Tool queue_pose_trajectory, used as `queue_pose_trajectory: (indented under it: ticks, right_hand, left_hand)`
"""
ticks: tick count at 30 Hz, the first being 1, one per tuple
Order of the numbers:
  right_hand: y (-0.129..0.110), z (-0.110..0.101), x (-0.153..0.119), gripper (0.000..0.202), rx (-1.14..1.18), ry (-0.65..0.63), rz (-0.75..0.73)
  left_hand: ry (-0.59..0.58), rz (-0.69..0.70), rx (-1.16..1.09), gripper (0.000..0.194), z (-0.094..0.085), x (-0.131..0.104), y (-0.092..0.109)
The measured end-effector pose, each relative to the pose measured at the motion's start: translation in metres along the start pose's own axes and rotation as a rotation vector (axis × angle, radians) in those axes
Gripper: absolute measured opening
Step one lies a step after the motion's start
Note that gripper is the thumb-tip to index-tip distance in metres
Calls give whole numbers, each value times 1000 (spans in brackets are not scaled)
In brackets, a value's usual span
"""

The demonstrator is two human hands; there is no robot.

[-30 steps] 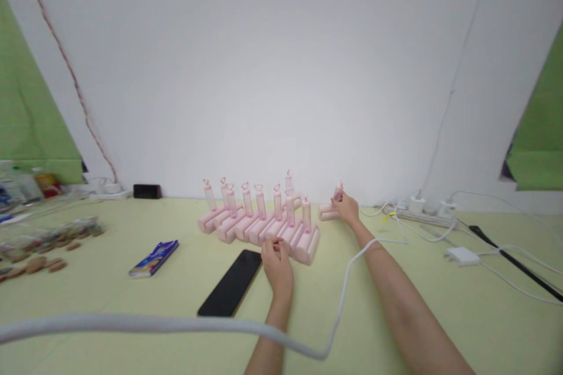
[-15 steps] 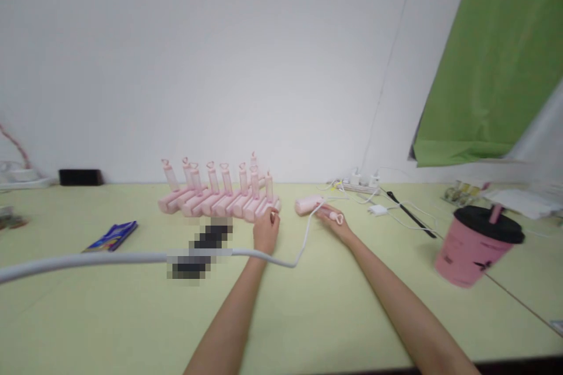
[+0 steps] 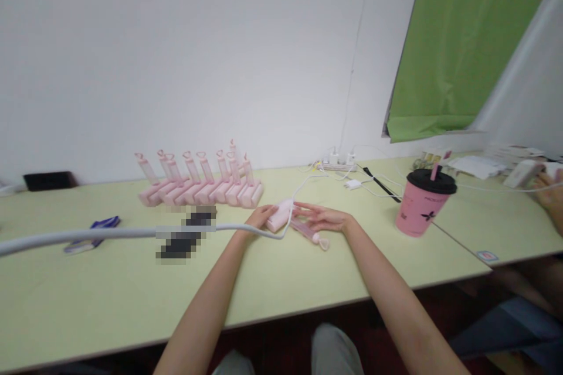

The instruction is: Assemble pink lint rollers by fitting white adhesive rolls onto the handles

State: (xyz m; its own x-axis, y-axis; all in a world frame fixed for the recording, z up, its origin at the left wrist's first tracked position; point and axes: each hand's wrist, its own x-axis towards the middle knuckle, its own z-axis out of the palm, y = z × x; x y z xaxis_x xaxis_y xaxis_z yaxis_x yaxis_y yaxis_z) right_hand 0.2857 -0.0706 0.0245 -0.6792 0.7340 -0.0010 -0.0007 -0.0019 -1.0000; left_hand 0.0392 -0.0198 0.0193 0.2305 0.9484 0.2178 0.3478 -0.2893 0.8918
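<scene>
A pink block-shaped device (image 3: 280, 215) lies on the table in front of me, its exact kind unclear. A pinkish, see-through strap (image 3: 306, 231) runs from it and ends in a heart-shaped loop. My left hand (image 3: 263, 218) is closed on the block's left side. From the right, my right hand (image 3: 324, 218) reaches over with fingers stretched out and apart, its fingertips at the block's right side, just above the strap. A row of similar pink devices (image 3: 200, 192) stands to the left, their straps sticking up.
A white cable (image 3: 132, 233) crosses the view in front of my left wrist. A pink cup with a black lid (image 3: 424, 205) stands at right. A power strip (image 3: 336, 167) lies by the wall. A blue packet (image 3: 99, 231) is at left. Another person's hand (image 3: 552, 187) shows far right.
My left hand has left the row and taken hold of the block. The block is nearer to me, its strap pointing my way. The right hand's fingers have spread. My view has tilted and turned right.
</scene>
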Motion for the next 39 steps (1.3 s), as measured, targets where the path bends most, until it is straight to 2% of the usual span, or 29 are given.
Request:
queue_pose_trajectory:
  ticks: [2,4,9,11,14,18,25,39]
  right_hand:
    - [1,2,7,66,-27,-8,-45]
    - [4,6,17,70,-135,51,-118]
    - [12,4,34,59,-583,456,-342]
    - [13,1,34,55,-740,544,-415]
    - [11,0,32,45,-848,517,-458]
    - [7,7,31,31,-941,489,-468]
    - [6,7,26,27,-1103,565,-424]
    - [9,5,31,25,-1097,637,-435]
  left_hand:
    - [-112,-21,-80,37,-3,0,3]
    - [-151,-38,-154,42,-7,2,2]
    - [-203,-49,-383,70,-22,11,-4]
    - [-248,-36,-433,83,-27,12,-4]
    - [-267,5,-389,88,-30,12,-2]
    - [-206,32,-290,77,-31,11,3]
    - [-130,8,-233,68,-32,10,5]
    - [-49,28,-209,69,-37,9,12]
